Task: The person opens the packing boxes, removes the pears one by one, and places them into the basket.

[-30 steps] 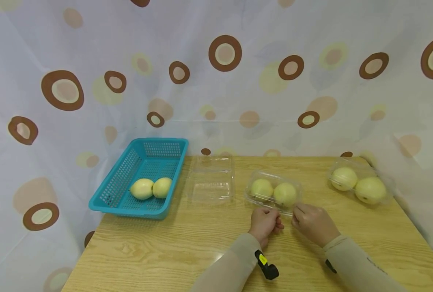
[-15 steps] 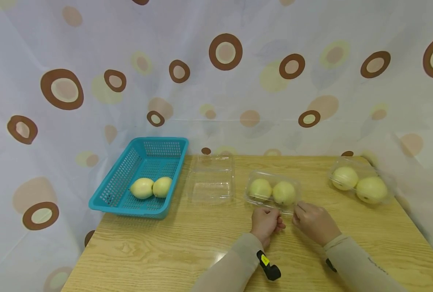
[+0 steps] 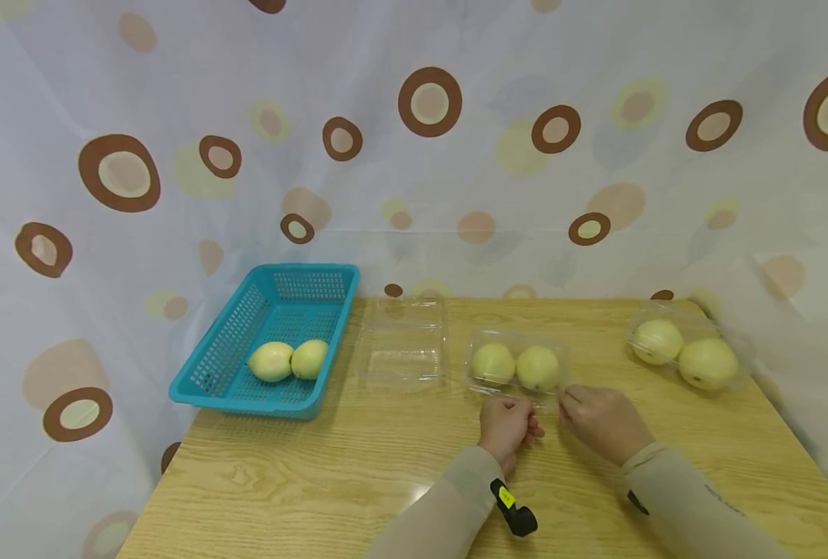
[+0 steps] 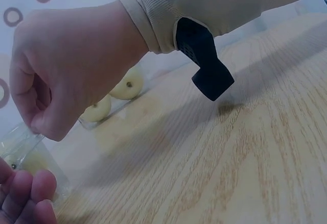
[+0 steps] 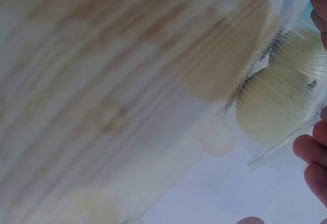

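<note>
A clear plastic clamshell box [image 3: 518, 339] holding two pale yellow pears [image 3: 539, 369] lies on the table in front of both hands; its lid is over the fruit. The left hand [image 3: 507, 427], fingers curled, grips the box's near edge around the middle; its fingertips are partly hidden in the head view. At the near right corner the right hand [image 3: 605, 421] pinches the rim between thumb and forefinger. From the left wrist view, the right hand [image 4: 71, 71] shows its curled fingers on the plastic edge. In the right wrist view a pear [image 5: 273, 104] shows through the plastic.
A blue basket [image 3: 246, 405] with two pears [image 3: 271, 362] stands at the left. An opened clear box [image 3: 404, 361] lies beside it. Farther right is another clear box [image 3: 672, 310] with two pears [image 3: 709, 363]. A patterned curtain [image 3: 476, 171] hangs behind the wooden table [image 3: 316, 481].
The box with its two pears has shifted slightly left and turned a little straighter. Both hands stay at its near edge, almost in place.
</note>
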Available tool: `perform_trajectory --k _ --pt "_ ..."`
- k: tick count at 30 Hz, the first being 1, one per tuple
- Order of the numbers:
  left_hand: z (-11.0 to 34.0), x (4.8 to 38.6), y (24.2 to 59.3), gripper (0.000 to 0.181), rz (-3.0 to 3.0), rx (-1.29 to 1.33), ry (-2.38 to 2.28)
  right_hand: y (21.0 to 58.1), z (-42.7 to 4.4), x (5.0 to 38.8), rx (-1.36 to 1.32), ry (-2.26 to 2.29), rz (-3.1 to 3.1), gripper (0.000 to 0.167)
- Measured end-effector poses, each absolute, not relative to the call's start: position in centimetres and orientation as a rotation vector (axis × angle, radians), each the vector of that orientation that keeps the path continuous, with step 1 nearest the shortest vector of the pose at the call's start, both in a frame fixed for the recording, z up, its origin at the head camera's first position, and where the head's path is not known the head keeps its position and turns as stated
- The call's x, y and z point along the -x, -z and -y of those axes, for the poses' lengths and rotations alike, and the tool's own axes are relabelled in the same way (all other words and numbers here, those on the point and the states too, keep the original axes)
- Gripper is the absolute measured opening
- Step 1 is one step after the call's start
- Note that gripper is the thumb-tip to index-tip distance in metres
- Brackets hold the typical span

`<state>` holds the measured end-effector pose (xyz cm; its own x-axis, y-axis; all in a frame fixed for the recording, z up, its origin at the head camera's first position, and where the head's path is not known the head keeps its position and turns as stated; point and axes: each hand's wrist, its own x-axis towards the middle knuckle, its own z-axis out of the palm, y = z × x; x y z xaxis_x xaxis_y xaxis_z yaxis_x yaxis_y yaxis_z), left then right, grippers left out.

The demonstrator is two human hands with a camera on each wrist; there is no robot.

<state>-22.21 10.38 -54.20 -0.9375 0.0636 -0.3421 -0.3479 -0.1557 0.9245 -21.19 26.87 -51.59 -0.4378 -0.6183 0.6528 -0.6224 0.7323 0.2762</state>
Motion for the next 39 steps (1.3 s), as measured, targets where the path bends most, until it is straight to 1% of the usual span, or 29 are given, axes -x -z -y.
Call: perform_trajectory --k 5,11,14,18,22,25,33,39 --pt "-10.4 22.3 54.3 0.015 -1.839 0.340 -2.172 52.1 -26.8 21.4 -0.905 -0.007 2.160 0.039" --pt "-10.4 22.2 54.1 0.015 -1.843 0.347 -2.170 52.5 -26.9 21.5 -0.874 0.004 2.182 0.041" --pt "-10.4 22.1 54.0 0.015 -1.847 0.347 -2.155 51.6 -27.1 21.5 -0.859 0.011 2.144 0.042" --pt "-10.3 22.2 54.2 0.015 -1.853 0.342 -2.161 49.4 -27.3 22.0 -0.841 0.009 2.107 0.047" --pt "-10.2 22.3 54.5 0.015 -1.848 0.316 -2.180 48.2 -27.5 22.4 -0.921 -0.015 2.154 0.050" --pt "-10.1 22.2 54.6 0.016 -1.833 0.288 -2.186 48.6 -27.7 22.3 -0.973 -0.045 2.187 0.048" --pt "-9.9 22.2 54.9 0.014 -1.824 0.268 -2.203 50.3 -28.5 22.0 -0.976 -0.089 2.236 0.040" --pt "-10.0 22.3 54.9 0.013 -1.811 0.267 -2.209 50.8 -29.2 22.0 -1.037 -0.099 2.254 0.041"
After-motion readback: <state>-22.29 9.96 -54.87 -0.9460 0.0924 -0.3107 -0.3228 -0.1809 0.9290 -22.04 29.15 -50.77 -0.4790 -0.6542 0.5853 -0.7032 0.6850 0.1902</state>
